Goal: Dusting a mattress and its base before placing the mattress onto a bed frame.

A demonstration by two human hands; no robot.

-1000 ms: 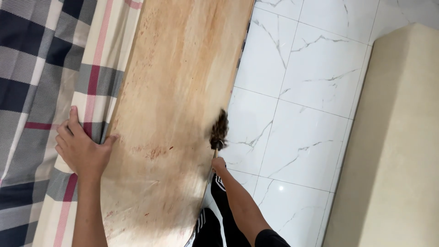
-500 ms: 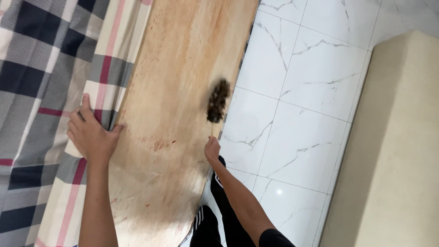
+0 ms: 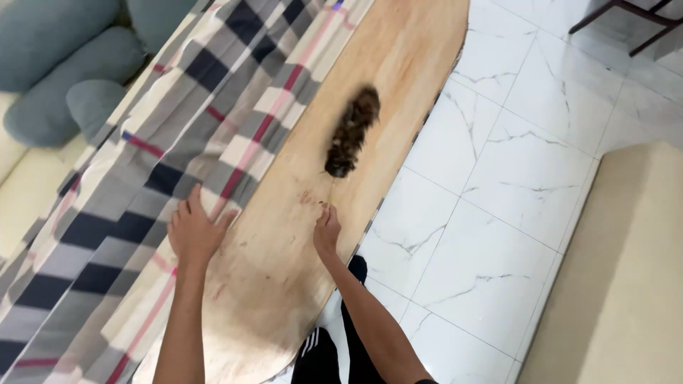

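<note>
— Feather duster (image 3: 351, 133) is out over the wooden table (image 3: 398, 64), dark brown head blurred, lying about mid-width on the bare top and a little toward the floor-side edge.

— And who's got it?

— The right hand (image 3: 326, 231), closed round the thin stick at the bottom end, right down near the table's edge. The stick runs up from the fist to the feathers.

— The other one?

— The left hand (image 3: 194, 231) is flat, fingers spread, holding nothing. It presses on the edge of the checked cloth (image 3: 178, 128), right where the fabric meets the bare wood.

— So how much of the top is uncovered?

— A long strip on the floor side, running the length of the table in view. The cloth, cream with navy, grey and red bars, is bunched over the other side and hangs slack toward the sofa.

— Does the wood look clean yet?

— Hard to say. I can see reddish marks just above the right hand and a few more lower down near the left forearm. My guess is that the dusting is partway through: the head sits on the middle stretch, with the far end beyond it.

— Around them?

— White marble-look floor tiles (image 3: 498, 185) on the right, grey-green cushions (image 3: 64, 85) top left, black trousers with white stripes at the bottom.
</note>
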